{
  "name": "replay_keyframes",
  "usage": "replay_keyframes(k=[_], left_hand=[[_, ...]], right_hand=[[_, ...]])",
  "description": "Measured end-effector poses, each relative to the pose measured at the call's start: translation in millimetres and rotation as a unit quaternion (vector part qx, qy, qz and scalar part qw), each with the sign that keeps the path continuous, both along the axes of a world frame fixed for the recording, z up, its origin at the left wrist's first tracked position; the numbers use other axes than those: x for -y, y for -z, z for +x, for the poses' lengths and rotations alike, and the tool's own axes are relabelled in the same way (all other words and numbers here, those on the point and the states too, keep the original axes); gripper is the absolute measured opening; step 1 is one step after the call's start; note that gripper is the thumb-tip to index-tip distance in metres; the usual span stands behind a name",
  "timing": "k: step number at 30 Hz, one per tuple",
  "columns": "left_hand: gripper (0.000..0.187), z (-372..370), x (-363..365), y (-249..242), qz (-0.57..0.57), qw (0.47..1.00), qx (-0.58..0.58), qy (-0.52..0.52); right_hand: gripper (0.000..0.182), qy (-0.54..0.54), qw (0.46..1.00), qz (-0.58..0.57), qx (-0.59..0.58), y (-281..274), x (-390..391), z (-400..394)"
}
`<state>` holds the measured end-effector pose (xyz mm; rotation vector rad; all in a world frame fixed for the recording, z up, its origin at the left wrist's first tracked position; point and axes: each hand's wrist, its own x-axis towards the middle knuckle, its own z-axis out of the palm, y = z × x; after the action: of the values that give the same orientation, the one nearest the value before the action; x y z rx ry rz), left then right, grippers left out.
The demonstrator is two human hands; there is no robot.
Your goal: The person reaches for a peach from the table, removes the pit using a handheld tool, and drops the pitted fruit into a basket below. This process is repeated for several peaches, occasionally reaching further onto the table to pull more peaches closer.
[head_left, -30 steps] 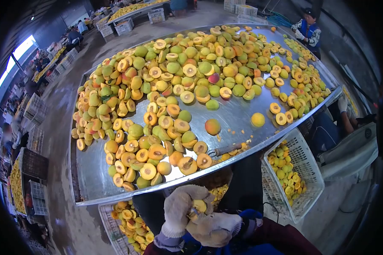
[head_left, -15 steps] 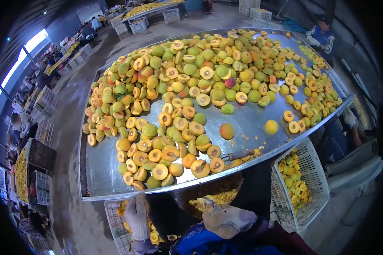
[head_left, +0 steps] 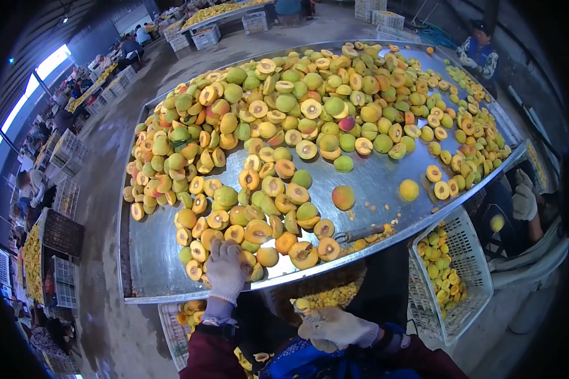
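My left hand [head_left: 226,268], in a pale knit glove, lies with extended fingers over the halved peaches [head_left: 257,231] at the table's near edge. Whether it grips one is hidden. Low in front of my body, my gloved right hand [head_left: 338,328] is closed around what looks like a thin metal pitting tool, mostly hidden by the fingers. A second pitting tool [head_left: 360,232], with a brown handle and metal loop, rests on the metal table [head_left: 155,265]. Cut and whole peaches form a large pile [head_left: 297,95] behind.
A white crate [head_left: 468,252] of peach halves stands at right below the table. Another crate [head_left: 171,328] sits by my left arm. At the right edge, a co-worker's gloved hand [head_left: 523,201] is near a blurred fruit [head_left: 497,222]. Another person [head_left: 480,50] is at the far right corner.
My left hand has risen from above the crate beneath the table edge onto the near peach halves. My right hand stays low, slightly turned. The co-worker's hand at right has moved down.
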<state>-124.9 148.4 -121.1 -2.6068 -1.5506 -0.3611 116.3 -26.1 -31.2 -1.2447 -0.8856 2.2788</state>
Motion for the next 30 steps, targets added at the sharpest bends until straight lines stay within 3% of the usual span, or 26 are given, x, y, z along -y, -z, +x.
replay_keyframes(k=[1, 5, 7, 9, 12, 13, 14, 16, 17, 19, 20, 21, 22, 23, 24, 25, 26, 27, 28, 29, 30], left_hand=[[0.045, -3, 1, 4, 0.001, 0.998, 0.053, 0.03], [0.046, 1, 16, 5, -0.009, 0.997, 0.059, 0.046], [0.044, 6, 16, -6, -0.116, 0.99, -0.02, -0.077], [0.045, 1, 10, -10, -0.129, 0.99, -0.025, -0.049], [0.046, -7, 9, -16, -0.206, 0.96, 0.18, -0.062], [0.046, -7, 11, -17, -0.208, 0.959, 0.179, -0.064], [0.043, -4, 14, -19, -0.274, 0.892, 0.352, -0.075], [0.04, 15, 30, -51, -0.388, 0.675, 0.622, -0.086], [0.04, 24, 48, -71, -0.388, 0.674, 0.622, -0.086], [0.043, 37, 75, -102, -0.444, 0.649, 0.607, 0.112], [0.043, 43, 75, -119, -0.366, 0.804, 0.437, 0.171], [0.044, 49, 73, -129, -0.266, 0.908, 0.238, 0.218], [0.041, 54, 76, -118, -0.24, 0.93, 0.264, 0.084], [0.047, 51, 74, -101, -0.234, 0.918, 0.321, -0.002], [0.053, 42, 71, -75, -0.304, 0.84, 0.448, -0.025], [0.058, 40, 68, -71, -0.368, 0.739, 0.563, -0.045], [0.058, 39, 73, -71, -0.369, 0.74, 0.561, -0.045], [0.061, 41, 83, -73, -0.43, 0.631, 0.644, -0.042], [0.064, 46, 89, -79, -0.479, 0.508, 0.715, -0.038], [0.064, 52, 91, -80, -0.478, 0.509, 0.715, -0.038], [0.066, 58, 94, -80, -0.47, 0.477, 0.741, -0.04]], right_hand=[[0.036, 0.0, 1.0, 0.0, -0.002, -5, -4, -2], [0.031, -0.062, 0.995, 0.054, 0.053, -13, -13, -9], [0.031, -0.084, 0.991, 0.072, 0.078, -15, -11, -9], [0.032, -0.07, 0.99, 0.067, 0.103, -18, -9, -6], [0.032, -0.038, 0.987, 0.059, 0.143, -21, -3, -5], [0.032, -0.039, 0.988, 0.057, 0.142, -18, -1, -6], [0.032, -0.035, 0.988, 0.061, 0.137, -13, 0, -7], [0.032, -0.029, 0.989, 0.064, 0.131, -15, -4, -9], [0.033, -0.064, 0.973, 0.124, 0.182, -24, -10, -9], [0.034, -0.098, 0.95, 0.18, 0.235, -16, -8, -10], [0.035, -0.063, 0.876, 0.365, 0.308, 8, 2, -14], [0.036, -0.026, 0.763, 0.533, 0.365, 21, 8, -16], [0.036, -0.028, 0.765, 0.532, 0.363, 15, 9, -17], [0.043, -0.03, 0.834, 0.405, 0.373, 3, 7, -18], [0.05, -0.03, 0.884, 0.274, 0.379, -6, 3, -17], [0.05, -0.028, 0.883, 0.276, 0.379, -10, 2, -15], [0.049, 0.005, 0.912, 0.268, 0.31, -12, 4, -14], [0.048, 0.036, 0.936, 0.259, 0.237, -15, 5, -14], [0.048, 0.035, 0.936, 0.26, 0.236, -24, 1, -13], [0.047, -0.019, 0.937, 0.243, 0.25, -36, -6, -13], [0.045, -0.073, 0.936, 0.222, 0.263, -41, -9, -14]])
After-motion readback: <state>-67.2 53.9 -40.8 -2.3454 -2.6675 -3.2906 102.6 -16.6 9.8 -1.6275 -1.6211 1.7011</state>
